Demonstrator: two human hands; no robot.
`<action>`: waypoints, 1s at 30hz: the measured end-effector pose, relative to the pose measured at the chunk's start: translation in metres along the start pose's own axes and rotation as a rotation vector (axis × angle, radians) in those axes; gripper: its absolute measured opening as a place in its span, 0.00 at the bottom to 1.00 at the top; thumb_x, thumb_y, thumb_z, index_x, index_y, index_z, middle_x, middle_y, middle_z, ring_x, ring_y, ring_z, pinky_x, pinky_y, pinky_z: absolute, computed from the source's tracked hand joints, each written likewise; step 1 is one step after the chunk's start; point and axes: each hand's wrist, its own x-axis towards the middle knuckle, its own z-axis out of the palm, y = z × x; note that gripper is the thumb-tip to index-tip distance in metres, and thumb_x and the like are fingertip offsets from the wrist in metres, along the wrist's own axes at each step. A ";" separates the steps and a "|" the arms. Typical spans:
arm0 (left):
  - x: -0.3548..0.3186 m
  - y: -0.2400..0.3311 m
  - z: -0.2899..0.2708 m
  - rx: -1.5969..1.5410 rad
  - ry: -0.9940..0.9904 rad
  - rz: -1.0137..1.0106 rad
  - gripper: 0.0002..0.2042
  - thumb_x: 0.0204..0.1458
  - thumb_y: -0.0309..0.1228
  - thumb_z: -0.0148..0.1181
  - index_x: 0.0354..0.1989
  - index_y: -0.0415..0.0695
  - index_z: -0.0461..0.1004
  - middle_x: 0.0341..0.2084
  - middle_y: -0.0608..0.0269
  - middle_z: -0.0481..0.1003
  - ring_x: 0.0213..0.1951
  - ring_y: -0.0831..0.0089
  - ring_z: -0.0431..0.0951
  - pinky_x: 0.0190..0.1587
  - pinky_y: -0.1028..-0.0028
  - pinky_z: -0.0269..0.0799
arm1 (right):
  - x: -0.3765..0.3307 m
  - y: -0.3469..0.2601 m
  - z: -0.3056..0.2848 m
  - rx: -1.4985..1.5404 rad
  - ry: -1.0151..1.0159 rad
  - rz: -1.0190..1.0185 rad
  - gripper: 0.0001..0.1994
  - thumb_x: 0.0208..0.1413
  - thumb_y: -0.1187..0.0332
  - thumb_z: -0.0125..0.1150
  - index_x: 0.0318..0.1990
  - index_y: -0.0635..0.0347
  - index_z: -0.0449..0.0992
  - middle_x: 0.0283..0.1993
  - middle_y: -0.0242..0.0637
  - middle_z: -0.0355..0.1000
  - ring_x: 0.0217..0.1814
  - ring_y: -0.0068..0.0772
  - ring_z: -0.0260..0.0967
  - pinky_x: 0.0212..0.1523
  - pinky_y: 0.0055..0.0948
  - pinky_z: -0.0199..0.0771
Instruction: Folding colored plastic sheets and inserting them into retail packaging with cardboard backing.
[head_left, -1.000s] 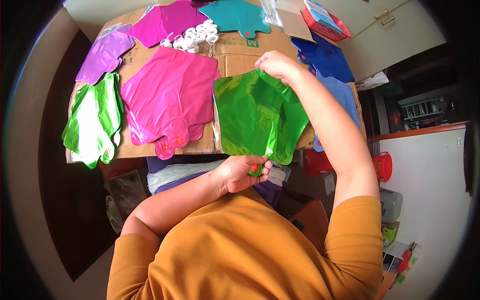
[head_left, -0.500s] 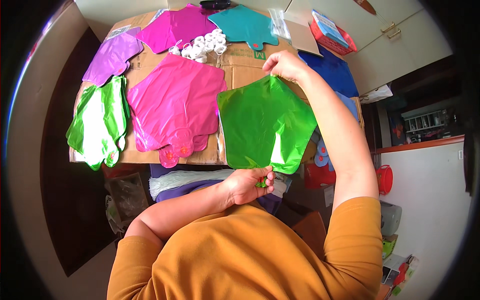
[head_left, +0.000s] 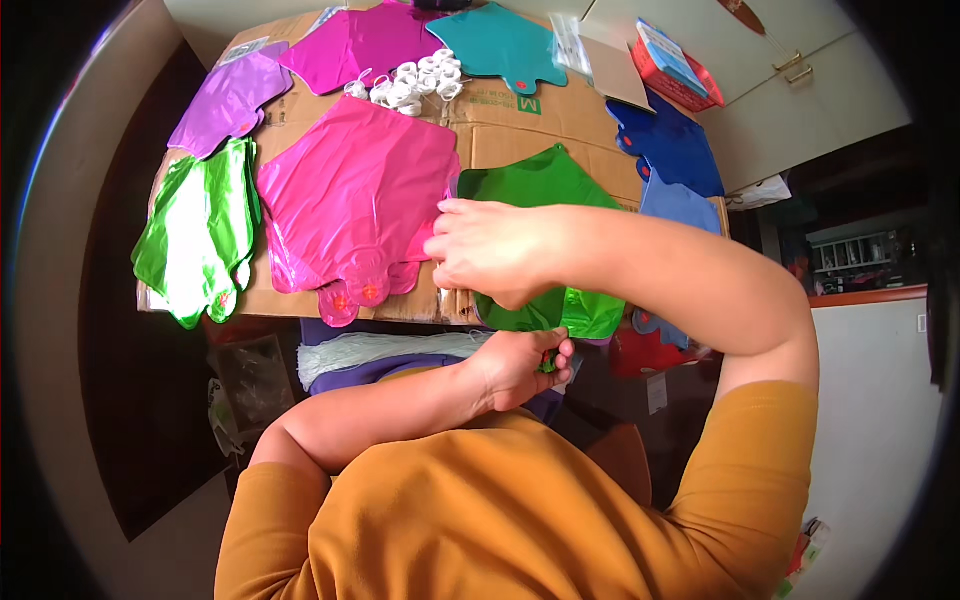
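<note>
Flat star-shaped foil balloons lie on a cardboard-topped table. My left hand [head_left: 522, 368] is closed on the lower tail of the green foil balloon [head_left: 525, 178], at the table's near edge. Above the green balloon, my right hand [head_left: 492, 250] reaches leftward. Its fingers are bent together at the right edge of the pink foil balloons [head_left: 355, 195], where a bit of pink foil shows at the fingertips. The forearm and hand hide much of the green balloon. The pink ones lie stacked, their round tails toward me.
Shiny green balloons [head_left: 200, 235] and lilac ones [head_left: 230, 100] lie left. Magenta [head_left: 350, 45] and teal ones [head_left: 500, 45] lie at the back with white string coils [head_left: 405, 88]. Dark blue balloons [head_left: 675, 145] lie right, near a red basket [head_left: 700, 98]. White strands [head_left: 390, 355] hang in front.
My right hand has let go of the green balloon's top point and moved down and left to the pink foil. The left hand keeps the tail, slightly farther right.
</note>
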 end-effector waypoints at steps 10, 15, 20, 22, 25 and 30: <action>0.011 -0.009 -0.036 -0.051 -0.113 -0.062 0.05 0.63 0.30 0.51 0.37 0.44 0.68 0.28 0.69 0.68 0.32 0.78 0.67 0.44 0.71 0.71 | 0.012 0.018 -0.001 -0.253 -0.073 -0.005 0.07 0.36 0.66 0.64 0.27 0.52 0.82 0.35 0.30 0.76 0.48 0.35 0.68 0.70 0.47 0.48; 0.015 -0.004 -0.039 -0.067 -0.144 -0.058 0.04 0.63 0.30 0.50 0.39 0.44 0.67 0.29 0.69 0.68 0.32 0.79 0.67 0.43 0.71 0.71 | -0.011 0.026 0.028 -0.177 0.423 -0.186 0.03 0.40 0.67 0.60 0.20 0.52 0.73 0.27 0.28 0.67 0.39 0.32 0.67 0.60 0.38 0.60; 0.014 -0.002 -0.040 -0.100 -0.138 -0.059 0.04 0.62 0.30 0.52 0.38 0.43 0.70 0.29 0.67 0.70 0.30 0.77 0.68 0.41 0.70 0.72 | -0.037 0.027 0.049 -0.271 0.674 -0.181 0.06 0.39 0.67 0.58 0.20 0.52 0.67 0.26 0.28 0.63 0.36 0.31 0.65 0.56 0.37 0.64; 0.015 -0.002 -0.039 -0.078 -0.122 -0.054 0.04 0.62 0.29 0.52 0.38 0.44 0.70 0.28 0.68 0.70 0.30 0.77 0.68 0.41 0.70 0.72 | -0.046 0.029 0.054 -0.321 0.683 -0.147 0.05 0.39 0.67 0.58 0.21 0.53 0.67 0.27 0.29 0.64 0.37 0.31 0.66 0.56 0.37 0.64; 0.015 -0.003 -0.039 -0.067 -0.117 -0.040 0.03 0.62 0.29 0.53 0.38 0.44 0.70 0.28 0.68 0.70 0.29 0.77 0.68 0.40 0.69 0.72 | -0.058 0.043 0.060 -0.360 0.699 -0.121 0.05 0.39 0.68 0.59 0.24 0.55 0.70 0.31 0.30 0.68 0.39 0.32 0.68 0.57 0.39 0.66; 0.017 -0.006 -0.041 -0.072 -0.133 -0.011 0.03 0.62 0.29 0.53 0.37 0.44 0.70 0.27 0.68 0.70 0.29 0.77 0.68 0.40 0.69 0.72 | -0.080 0.035 0.073 -0.378 0.729 -0.083 0.05 0.40 0.68 0.60 0.27 0.57 0.74 0.39 0.36 0.74 0.47 0.36 0.72 0.59 0.42 0.69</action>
